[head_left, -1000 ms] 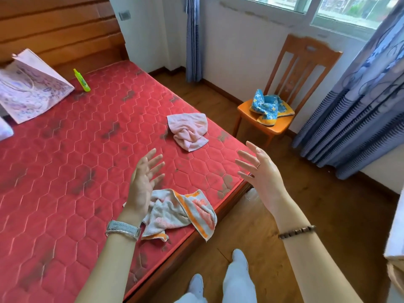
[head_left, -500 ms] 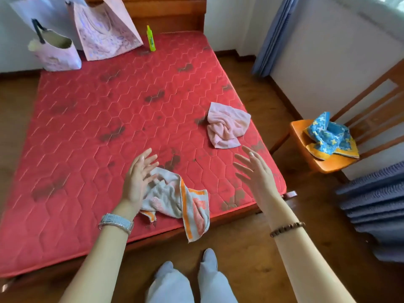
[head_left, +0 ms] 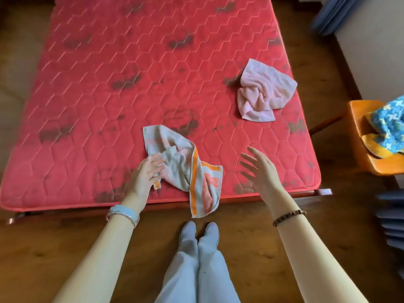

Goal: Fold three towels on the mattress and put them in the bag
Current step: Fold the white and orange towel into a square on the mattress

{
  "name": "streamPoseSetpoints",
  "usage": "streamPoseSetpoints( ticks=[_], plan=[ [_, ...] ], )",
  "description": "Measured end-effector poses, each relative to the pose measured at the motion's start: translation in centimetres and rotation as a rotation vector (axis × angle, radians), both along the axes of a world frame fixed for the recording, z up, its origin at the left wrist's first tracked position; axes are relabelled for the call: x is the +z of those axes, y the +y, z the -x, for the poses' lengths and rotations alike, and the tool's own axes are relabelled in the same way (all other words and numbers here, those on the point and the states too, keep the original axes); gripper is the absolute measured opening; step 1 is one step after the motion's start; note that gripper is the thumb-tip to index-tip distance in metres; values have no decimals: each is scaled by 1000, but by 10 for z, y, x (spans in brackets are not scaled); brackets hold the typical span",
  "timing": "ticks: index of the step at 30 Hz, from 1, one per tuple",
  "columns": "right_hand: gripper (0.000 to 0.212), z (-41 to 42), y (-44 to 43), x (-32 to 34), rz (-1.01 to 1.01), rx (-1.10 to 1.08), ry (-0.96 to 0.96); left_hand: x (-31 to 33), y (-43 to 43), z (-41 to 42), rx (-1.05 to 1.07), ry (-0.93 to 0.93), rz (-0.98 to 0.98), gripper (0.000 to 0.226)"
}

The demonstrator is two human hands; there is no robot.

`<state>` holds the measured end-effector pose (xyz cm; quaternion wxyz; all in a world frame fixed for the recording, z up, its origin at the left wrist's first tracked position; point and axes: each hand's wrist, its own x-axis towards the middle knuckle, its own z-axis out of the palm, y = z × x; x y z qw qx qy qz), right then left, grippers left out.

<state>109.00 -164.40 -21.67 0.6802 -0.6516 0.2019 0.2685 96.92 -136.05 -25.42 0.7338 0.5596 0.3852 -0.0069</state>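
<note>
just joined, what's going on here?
A person stands at a red mattress. The left hand rests on a crumpled grey towel with an orange stripe, one end hanging over the edge. The right hand hovers open beside it. A pink towel lies crumpled farther back; a blue towel sits on the chair. Nothing is folded yet.

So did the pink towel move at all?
No. The pink towel lies crumpled beside the same dark stain near the right edge of the mattress as before; only the camera view shifted.

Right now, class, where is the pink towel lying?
In the head view, the pink towel lies crumpled on the red mattress, right side, beyond the right hand.
</note>
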Motion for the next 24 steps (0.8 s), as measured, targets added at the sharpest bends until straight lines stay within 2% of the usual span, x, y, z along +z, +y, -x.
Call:
streamPoseSetpoints(
  ticks=[4,9,15,22,24],
  plan=[
    [32,-2,7,-64,-28,-6,63,-67,0,-10,15,50,20,32],
    [19,-4,15,-133,39,14,52,-138,-12,-28,32,57,55,25],
    [22,2,19,-207,95,7,138,-210,-30,-34,-54,86,92,23],
    [11,6,21,-262,20,-57,259,-245,-44,-42,-312,164,-106,29],
    [15,7,23,-275,36,-65,270,-247,-48,-45,-357,203,-138,29]
  ],
)
